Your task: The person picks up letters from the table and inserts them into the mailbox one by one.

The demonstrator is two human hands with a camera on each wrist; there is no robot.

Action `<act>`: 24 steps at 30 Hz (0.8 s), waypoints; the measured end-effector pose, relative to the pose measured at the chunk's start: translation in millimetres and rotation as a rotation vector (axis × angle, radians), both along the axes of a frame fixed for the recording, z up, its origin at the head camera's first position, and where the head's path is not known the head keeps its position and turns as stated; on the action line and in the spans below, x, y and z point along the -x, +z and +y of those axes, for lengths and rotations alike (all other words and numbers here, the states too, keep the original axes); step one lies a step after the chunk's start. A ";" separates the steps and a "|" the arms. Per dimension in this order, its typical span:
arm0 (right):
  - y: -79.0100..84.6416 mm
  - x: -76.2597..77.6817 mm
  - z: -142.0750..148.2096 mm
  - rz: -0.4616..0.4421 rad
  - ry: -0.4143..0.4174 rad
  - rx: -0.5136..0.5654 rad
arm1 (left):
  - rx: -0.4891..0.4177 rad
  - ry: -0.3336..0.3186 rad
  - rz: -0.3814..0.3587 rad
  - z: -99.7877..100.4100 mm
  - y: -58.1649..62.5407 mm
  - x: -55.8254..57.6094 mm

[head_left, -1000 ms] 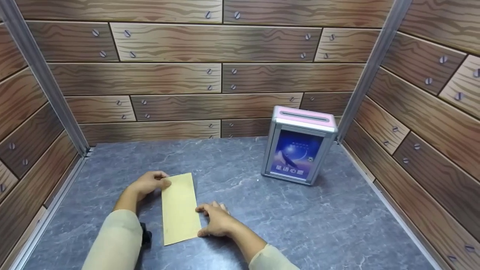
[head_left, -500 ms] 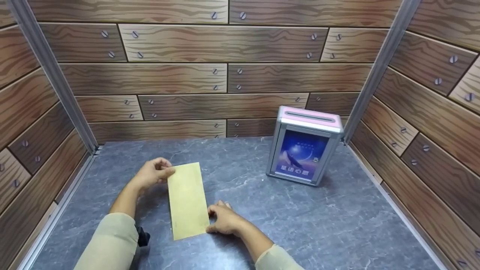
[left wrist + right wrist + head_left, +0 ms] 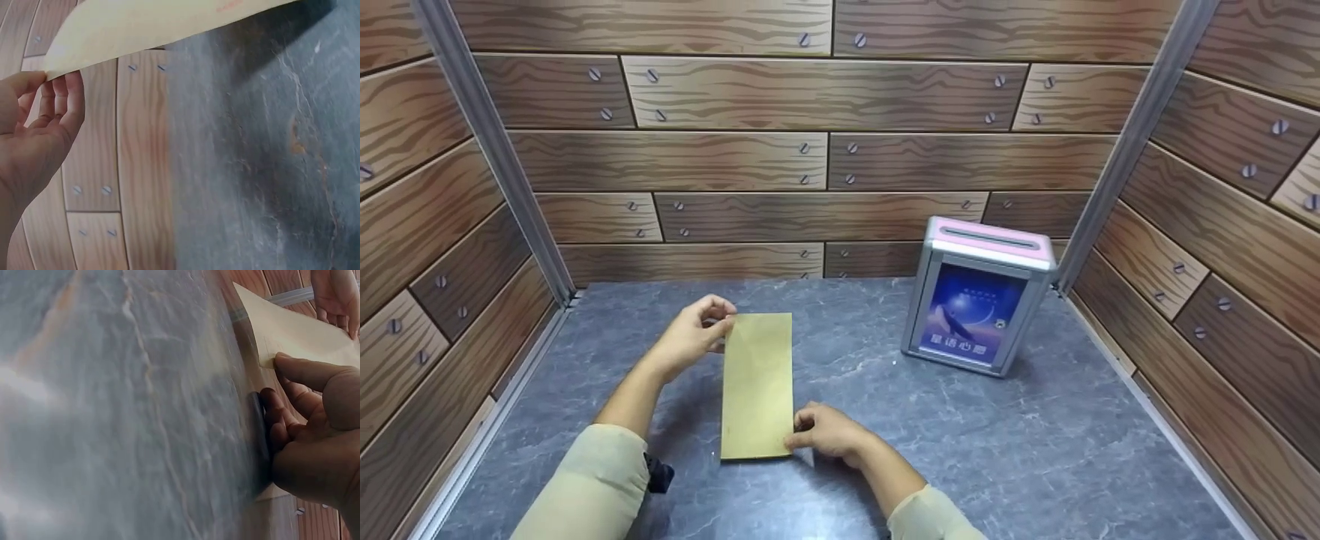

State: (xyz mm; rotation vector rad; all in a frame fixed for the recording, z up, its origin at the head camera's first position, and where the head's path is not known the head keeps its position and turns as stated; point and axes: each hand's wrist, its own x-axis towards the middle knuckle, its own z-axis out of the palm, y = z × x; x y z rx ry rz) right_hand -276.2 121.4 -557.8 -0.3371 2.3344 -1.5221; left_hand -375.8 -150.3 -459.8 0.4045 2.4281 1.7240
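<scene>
A long yellow paper envelope (image 3: 757, 386) is held up over the table by both hands, one long side to the left and the other to the right. My left hand (image 3: 695, 335) pinches its far left corner between thumb and fingers. At the near right corner, my right hand (image 3: 829, 431) pinches the edge, thumb on top. The left wrist view shows the envelope (image 3: 140, 28) bowed, with faint red print on its underside and its shadow on the table. In the right wrist view, the thumb (image 3: 309, 372) lies over the corner of the envelope.
An upright metal-framed box (image 3: 979, 296) with a pink slotted top and a blue picture door stands at the back right of the grey marbled table (image 3: 1035, 450). Wood-patterned walls (image 3: 735, 157) enclose the table at the back and both sides.
Both hands have lifted the envelope off the table and carried it a little right and away. It has turned to lie straighter, and the head view has shifted slightly left.
</scene>
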 end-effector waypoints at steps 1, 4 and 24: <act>0.1 0.0 1.8 -0.007 -0.002 0.012 | 0.008 0.007 0.008 1.9 1.6 -1.0; 0.3 -0.6 6.6 -0.013 -0.023 0.050 | 0.004 0.051 0.042 7.9 5.2 -2.8; 24.9 2.5 63.3 0.104 0.019 0.024 | -0.184 0.072 0.160 62.9 33.1 -14.2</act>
